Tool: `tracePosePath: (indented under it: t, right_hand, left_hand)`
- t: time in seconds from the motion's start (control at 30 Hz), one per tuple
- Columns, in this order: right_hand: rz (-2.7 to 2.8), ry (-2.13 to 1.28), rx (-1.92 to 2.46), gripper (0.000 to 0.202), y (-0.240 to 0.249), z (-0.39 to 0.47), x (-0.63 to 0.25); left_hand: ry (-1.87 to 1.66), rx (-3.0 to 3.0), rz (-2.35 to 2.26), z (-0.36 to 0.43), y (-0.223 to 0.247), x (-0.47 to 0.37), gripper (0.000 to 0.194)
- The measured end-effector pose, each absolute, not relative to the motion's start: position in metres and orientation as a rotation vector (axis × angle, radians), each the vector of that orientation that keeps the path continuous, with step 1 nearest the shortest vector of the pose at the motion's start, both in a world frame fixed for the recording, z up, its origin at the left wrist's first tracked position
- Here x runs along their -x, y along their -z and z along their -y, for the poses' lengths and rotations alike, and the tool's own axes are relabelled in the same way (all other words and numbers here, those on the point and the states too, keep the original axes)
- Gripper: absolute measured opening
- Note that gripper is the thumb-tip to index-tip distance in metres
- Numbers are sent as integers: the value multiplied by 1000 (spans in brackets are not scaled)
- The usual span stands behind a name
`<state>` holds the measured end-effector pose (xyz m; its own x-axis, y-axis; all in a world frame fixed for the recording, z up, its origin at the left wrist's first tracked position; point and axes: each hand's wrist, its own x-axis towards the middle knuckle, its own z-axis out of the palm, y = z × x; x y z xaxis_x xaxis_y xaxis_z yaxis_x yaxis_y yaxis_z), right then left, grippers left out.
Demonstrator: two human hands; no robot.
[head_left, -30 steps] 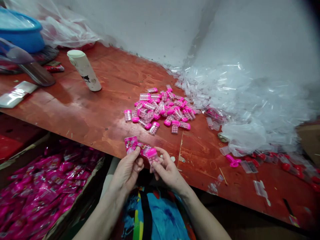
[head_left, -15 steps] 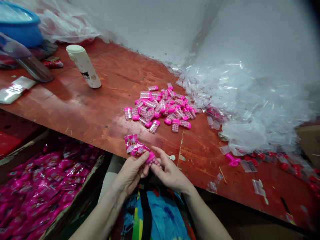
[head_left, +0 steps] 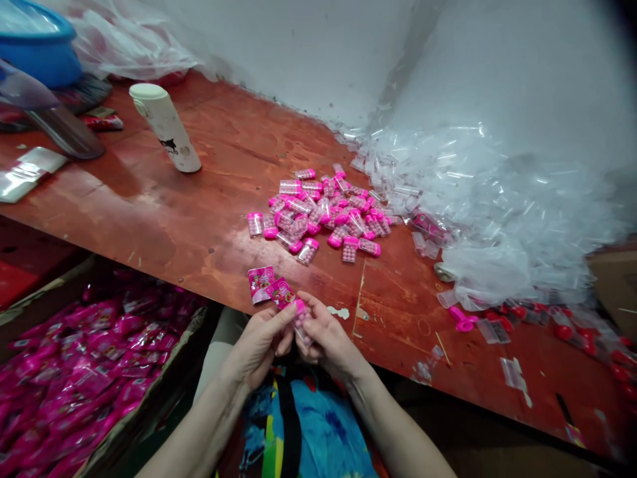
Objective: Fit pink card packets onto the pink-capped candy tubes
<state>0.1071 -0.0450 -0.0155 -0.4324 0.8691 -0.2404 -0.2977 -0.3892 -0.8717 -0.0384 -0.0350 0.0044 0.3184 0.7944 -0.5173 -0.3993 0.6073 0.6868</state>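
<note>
A small clear bottle (head_left: 302,325) with a pink cap and pink beads sits between the two hands, over the table's near edge, cap pointing up and away. The right hand (head_left: 326,330) has its thumb and fingers clamped round the bottle's body; the left hand (head_left: 261,340) closes thumb and fingers at the cap end, though whether they also pinch a sachet is hidden. The bottle should be light, stiff and rather slick, the cap perhaps the likeliest part to work loose; the mid-body looks the surest hold.

Just beyond the left fingers are a near pink sachet (head_left: 281,292) and a far pink sachet (head_left: 259,284), overlapping; they look like thin, glossy film that would crumple and slide easily, best taken by an edge.

Farther from the fingers, a heap of filled bottles (head_left: 318,212) lies on the red-brown table (head_left: 223,226), which is worn and scuffed. Well to the right of the fingers stretches a pile of clear plastic containers (head_left: 478,192) against a pale, stained wall (head_left: 308,53). Beyond the left fingers stands a cream flask (head_left: 166,129); below and left of them, a box of pink packets (head_left: 99,372) sits lower than the tabletop.
</note>
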Motion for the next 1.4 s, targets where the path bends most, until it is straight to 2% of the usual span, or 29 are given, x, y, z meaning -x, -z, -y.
tracePosePath:
  t: [0.13,0.2,0.27,0.4,0.5,0.67,0.83,1.17,1.4]
  right_hand:
    - [1706,-1321,1292,58,11,45,-109]
    - [1872,-1151,1357,60,10,45,-108]
    - [1769,-1262,1313,59,10,45,-107]
    - [1193,-1742,1048,54,11,46,-102]
    - [926,-1857,966,56,13,47,-98]
    - [1058,-1759,1012,53,18,47,-98]
    - [1327,-1623,1170,59,14,48,-102]
    - [1056,-1816,978,53,4,54,-100]
    - [1273,-1739,1010,49,5,56,-103]
  left_hand:
    - [-878,-373,-959,32,4,35,34]
    - [-914,-323,-972,31,8,31,34]
    - [-921,-310,-982,31,9,29,34]
    - [-870,-367,-955,34,9,29,32]
    - [-839,-400,-899,36,8,34,32]
    - [-839,-384,-897,34,8,38,30]
    - [-887,-299,-962,33,9,33,35]
    - [-857,-295,-793,37,11,40,29]
    - [-802,-391,-804,37,7,41,32]
